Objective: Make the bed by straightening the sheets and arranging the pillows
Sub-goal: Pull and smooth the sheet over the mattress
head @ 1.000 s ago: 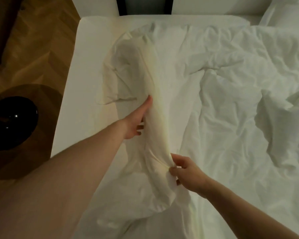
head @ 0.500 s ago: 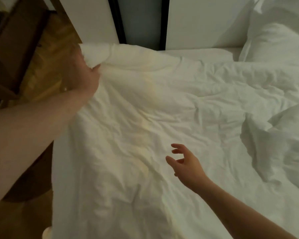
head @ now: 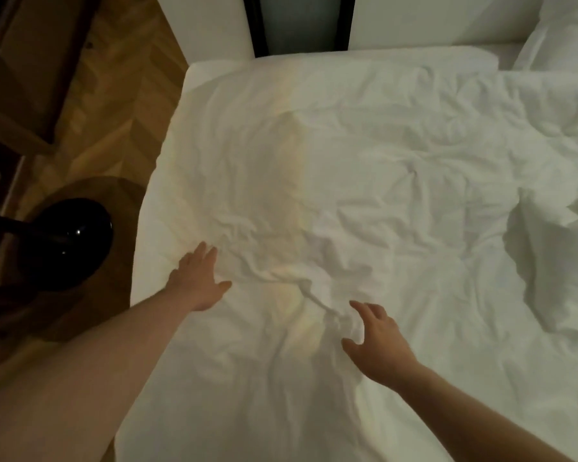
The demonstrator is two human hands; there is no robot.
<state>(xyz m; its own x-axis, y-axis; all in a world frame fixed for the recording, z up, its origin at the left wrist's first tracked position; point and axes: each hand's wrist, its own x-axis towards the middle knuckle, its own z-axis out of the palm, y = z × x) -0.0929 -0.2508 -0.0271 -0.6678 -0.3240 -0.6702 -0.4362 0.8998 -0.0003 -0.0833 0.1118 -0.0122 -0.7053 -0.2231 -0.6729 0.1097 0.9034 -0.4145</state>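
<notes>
A white duvet (head: 364,168) lies spread over the bed, creased, reaching the far left corner. A ridge of wrinkles runs between my two hands. My left hand (head: 199,281) lies flat on the duvet near the bed's left edge, fingers straight and spread. My right hand (head: 379,338) hovers or rests on the cloth just right of the wrinkle ridge, fingers spread and slightly bent, holding nothing. A white pillow (head: 568,31) shows at the top right corner. A raised fold of bedding (head: 548,248) bunches at the right.
A round wooden side table (head: 114,228) with a glossy black rounded object (head: 67,241) stands close to the bed's left edge. Herringbone wood floor (head: 114,78) lies beyond it. White wall panels and a dark vertical strip (head: 297,21) stand behind the bed's far end.
My left hand let go of the duvet corner it had pulled to the far left and came back down flat on the cover. My right hand released its pinch and now spreads over the cloth.
</notes>
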